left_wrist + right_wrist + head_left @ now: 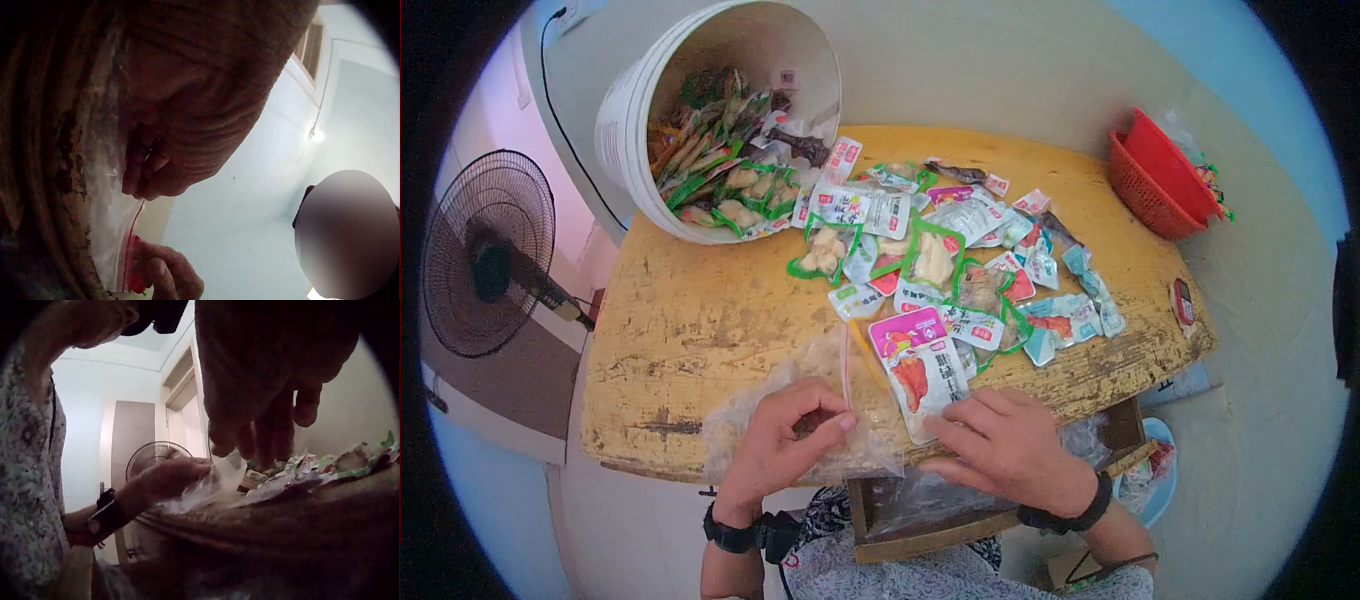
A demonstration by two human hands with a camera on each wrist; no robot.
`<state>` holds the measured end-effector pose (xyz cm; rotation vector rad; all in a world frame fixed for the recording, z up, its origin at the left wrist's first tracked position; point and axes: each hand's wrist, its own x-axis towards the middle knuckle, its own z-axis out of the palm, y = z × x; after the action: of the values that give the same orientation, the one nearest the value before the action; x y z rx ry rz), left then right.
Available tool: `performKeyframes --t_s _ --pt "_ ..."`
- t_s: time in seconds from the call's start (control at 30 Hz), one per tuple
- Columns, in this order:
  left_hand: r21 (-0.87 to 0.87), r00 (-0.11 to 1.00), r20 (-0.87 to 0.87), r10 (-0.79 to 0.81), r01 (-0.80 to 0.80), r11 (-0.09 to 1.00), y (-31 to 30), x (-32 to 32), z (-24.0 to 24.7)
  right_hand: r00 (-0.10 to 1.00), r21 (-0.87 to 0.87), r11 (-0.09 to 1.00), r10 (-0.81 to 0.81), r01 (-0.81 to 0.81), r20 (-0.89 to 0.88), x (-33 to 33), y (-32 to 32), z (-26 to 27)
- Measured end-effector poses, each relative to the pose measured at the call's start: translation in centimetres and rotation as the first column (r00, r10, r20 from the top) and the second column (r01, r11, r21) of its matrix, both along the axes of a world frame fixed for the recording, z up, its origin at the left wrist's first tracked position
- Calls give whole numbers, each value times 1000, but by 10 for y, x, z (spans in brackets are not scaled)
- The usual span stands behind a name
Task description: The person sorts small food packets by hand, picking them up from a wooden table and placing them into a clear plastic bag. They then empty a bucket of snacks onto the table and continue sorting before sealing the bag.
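My left hand (792,440) pinches the edge of a clear zip bag (750,415) that lies at the table's front. In the left wrist view, the left fingers (145,178) are at the bag beside its red zip line (129,250). A pink-and-white packet (920,375) lies just right of the bag's opening. My right hand (1010,450) reaches over this packet's lower right corner, fingers loosely extended, thumb apart. In the right wrist view, the right hand (269,394) points downward near the clear plastic (219,481); exact contact there is too dark to tell.
Behind the hands spreads a pile of small sealed packets (980,290). A white bucket (625,135) lies tipped at the back left, packets inside. Red baskets (1145,190) and a small phone-like device (1183,301) are on the right. An open drawer (940,540) juts out below the table.
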<state>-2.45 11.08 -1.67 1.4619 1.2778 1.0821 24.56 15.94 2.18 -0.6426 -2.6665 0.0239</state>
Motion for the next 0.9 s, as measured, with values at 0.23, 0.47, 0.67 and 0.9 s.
performKeyframes --t_s 0.23,0.47,0.67,0.9 --pt "83 999 -31 -19 21 996 0 -3 -11 997 -160 985 -71 68 -12 -13 71 7" --pt "48 999 -38 -31 33 998 -2 -3 -5 974 -373 925 143 -69 176 -30 124 8" --pt "101 999 -49 -21 26 995 -4 -2 -6 955 -374 927 100 12 279 -34 131 16" --pt "90 999 -36 -19 22 996 -2 -4 -9 997 -568 823 28 15 68 -11 118 51"
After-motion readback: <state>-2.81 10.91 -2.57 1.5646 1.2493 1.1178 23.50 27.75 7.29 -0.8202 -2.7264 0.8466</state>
